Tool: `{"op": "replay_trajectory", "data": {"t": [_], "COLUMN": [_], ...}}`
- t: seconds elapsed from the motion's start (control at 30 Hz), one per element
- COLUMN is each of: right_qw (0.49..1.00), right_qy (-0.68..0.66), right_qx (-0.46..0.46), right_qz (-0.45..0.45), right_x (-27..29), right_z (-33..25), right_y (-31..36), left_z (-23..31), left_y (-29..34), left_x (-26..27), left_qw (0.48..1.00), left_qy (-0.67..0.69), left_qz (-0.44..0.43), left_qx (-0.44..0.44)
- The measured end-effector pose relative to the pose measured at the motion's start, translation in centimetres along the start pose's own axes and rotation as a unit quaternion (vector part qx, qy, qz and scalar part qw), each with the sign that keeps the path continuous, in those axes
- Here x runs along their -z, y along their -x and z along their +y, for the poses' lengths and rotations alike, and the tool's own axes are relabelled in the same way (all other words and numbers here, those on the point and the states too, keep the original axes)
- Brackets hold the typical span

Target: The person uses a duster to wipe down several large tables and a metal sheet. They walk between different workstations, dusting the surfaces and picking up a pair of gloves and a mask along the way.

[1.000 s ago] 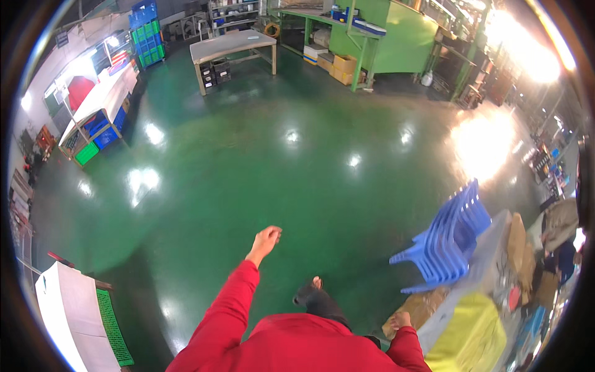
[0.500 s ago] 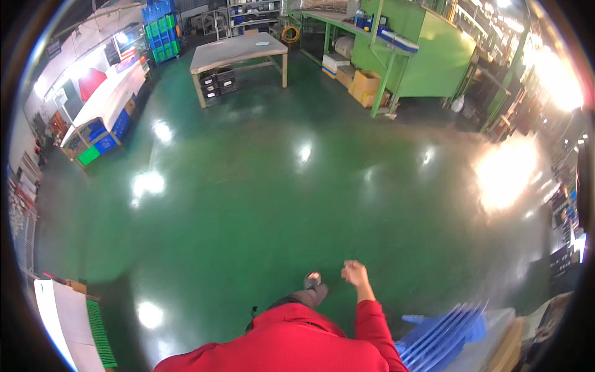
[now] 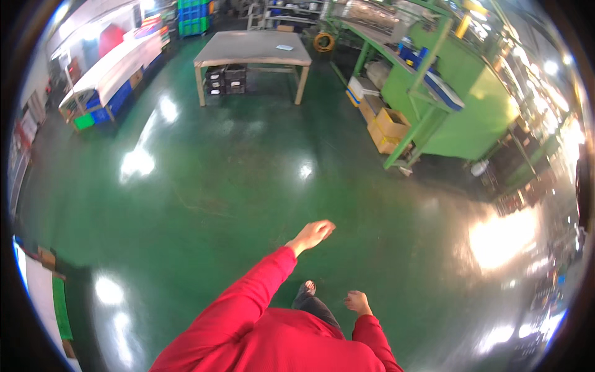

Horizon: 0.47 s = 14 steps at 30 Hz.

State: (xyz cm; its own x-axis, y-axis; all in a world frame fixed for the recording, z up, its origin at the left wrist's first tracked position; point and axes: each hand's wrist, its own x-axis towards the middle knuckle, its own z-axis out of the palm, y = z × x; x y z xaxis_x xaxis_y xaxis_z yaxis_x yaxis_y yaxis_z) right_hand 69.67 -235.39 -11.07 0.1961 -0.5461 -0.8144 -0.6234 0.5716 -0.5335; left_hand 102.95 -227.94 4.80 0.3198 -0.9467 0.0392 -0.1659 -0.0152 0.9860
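My left hand (image 3: 314, 235) reaches out ahead of my body over the green floor (image 3: 248, 198). Its fingers are bent together, a little blurred at the tips, and nothing shows in them. Lower and to the right, my right hand (image 3: 357, 302) is loosely curled near my waist, and I see nothing in it either. Neither hand touches anything. One foot (image 3: 308, 287) in an open shoe shows below and between the hands.
Ahead stands a table (image 3: 254, 48) with black crates (image 3: 225, 80) beneath. To the right is a green workbench (image 3: 427, 102) with cardboard boxes (image 3: 388, 130) at its foot. A long covered table (image 3: 111, 68) runs along the left. Blue and green crates (image 3: 193, 17) are stacked far back.
My left arm has come into view and swung forward. The table and the green workbench appear nearer, and the blue rack-like thing at the lower right has left the view.
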Motion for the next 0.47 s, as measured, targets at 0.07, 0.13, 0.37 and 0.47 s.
{"op": "replay_trajectory", "data": {"t": [0.07, 0.13, 0.37, 0.47], "right_qw": [0.989, 0.975, 0.906, 0.881], "right_qy": [-0.041, 0.219, 0.395, 0.418], "right_qx": [-0.05, 0.047, 0.14, 0.196], "right_qz": [-0.133, -0.005, -0.063, -0.105], "right_x": [-0.6, -3.6, -11.5, -19.5], "right_z": [-5.7, -15.8, -39.1, -44.8], "right_y": [-4.8, -4.7, -13.4, -18.4], "left_z": [-8.3, -15.8, -21.8, -22.5], "left_y": [2.8, 10.2, 42.0, 46.0], "left_x": [1.8, 5.1, 12.8, 14.4], "left_qw": [0.989, 0.944, 0.611, 0.483], "left_qy": [-0.119, -0.233, -0.487, -0.445], "left_qz": [0.09, 0.069, -0.229, -0.013], "left_qx": [0.022, 0.222, 0.581, 0.754]}}
